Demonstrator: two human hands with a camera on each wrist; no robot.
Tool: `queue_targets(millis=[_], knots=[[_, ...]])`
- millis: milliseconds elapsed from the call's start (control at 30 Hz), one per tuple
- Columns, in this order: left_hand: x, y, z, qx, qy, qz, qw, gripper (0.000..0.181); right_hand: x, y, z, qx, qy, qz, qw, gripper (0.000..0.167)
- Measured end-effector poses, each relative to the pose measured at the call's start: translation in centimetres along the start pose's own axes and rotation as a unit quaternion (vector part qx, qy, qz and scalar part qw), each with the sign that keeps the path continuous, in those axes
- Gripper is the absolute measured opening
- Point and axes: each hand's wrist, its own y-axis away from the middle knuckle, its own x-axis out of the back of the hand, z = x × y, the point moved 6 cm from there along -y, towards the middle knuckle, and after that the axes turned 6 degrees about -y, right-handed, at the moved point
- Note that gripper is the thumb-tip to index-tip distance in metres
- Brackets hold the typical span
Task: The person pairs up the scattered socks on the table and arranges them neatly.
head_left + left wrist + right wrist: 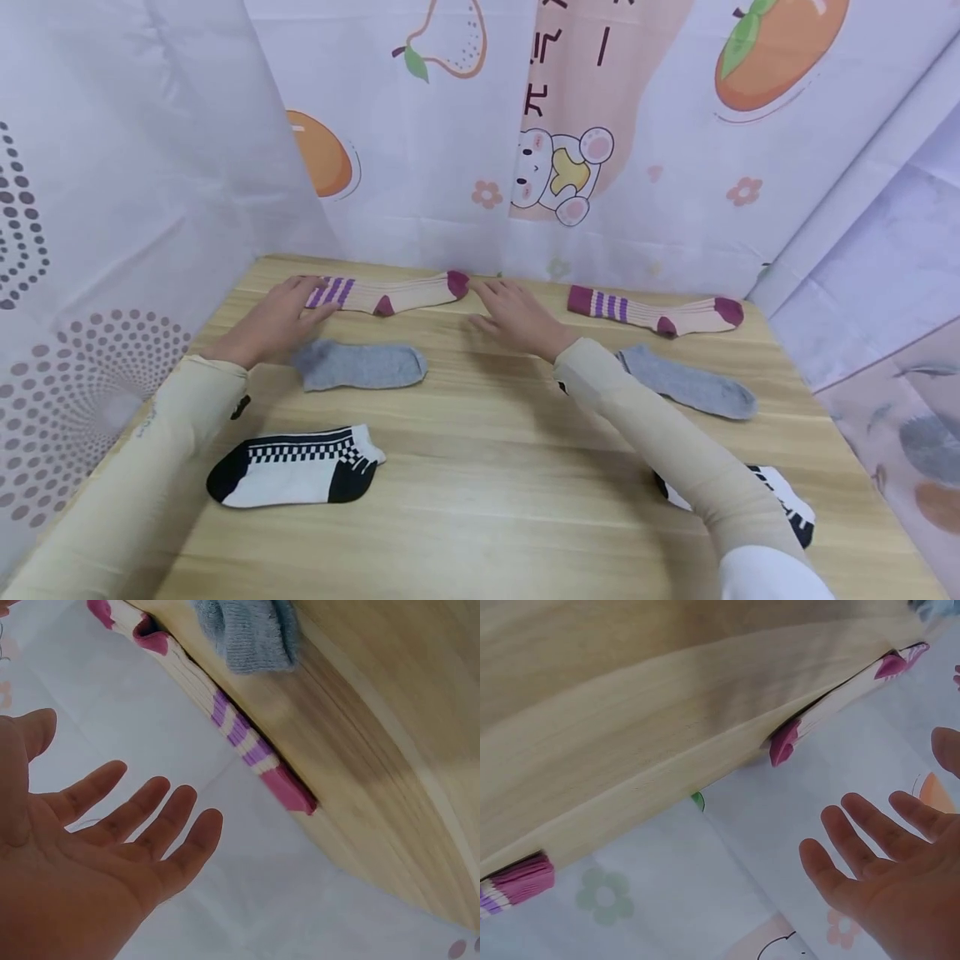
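Note:
My left hand (281, 321) hovers around the striped cuff end of a cream sock with purple stripes and maroon heel and toe (412, 294). In the left wrist view its fingers (161, 810) are spread, with the sock's maroon cuff (289, 789) beyond them. By that sock's toe is my right hand (517, 317), holding nothing; the right wrist view shows its fingers (855, 832) straight and spread apart. A matching striped sock (637, 312) lies to the right of this hand. Below the left hand lies a grey sock (367, 367).
Another grey sock (690, 385) lies at the right. One black-and-white checkered sock (292, 471) lies front left; a similar sock (780, 492) is partly hidden under the right forearm. The wooden table (480, 500) ends against a printed curtain (435, 167) at the back.

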Motion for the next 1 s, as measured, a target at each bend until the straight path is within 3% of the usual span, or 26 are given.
queue_targets(millis=[267,467,700,1000], knots=[[-0.3,-0.7,-1.3,0.016,0.010,-0.015,0.9997,0.065,-0.4,-2.2,0.5,-0.027,-0.012,-0.019,0.9994,0.056],[-0.6,-1.9,-2.8,0.015,-0.008,-0.022,0.9996,0.056,-1.2,-3.4,1.2,-0.055,-0.029,-0.036,0.9974,0.057],[-1.2,-3.3,-4.3,0.046,-0.009,-0.051,0.9976,0.054,-2.5,-5.3,2.0,-0.079,-0.044,-0.043,0.9950,0.055],[-1.9,-5.0,-6.6,0.050,-0.031,-0.051,0.9970,0.047,-3.7,-7.6,2.7,-0.103,-0.063,-0.050,0.9914,0.049]])
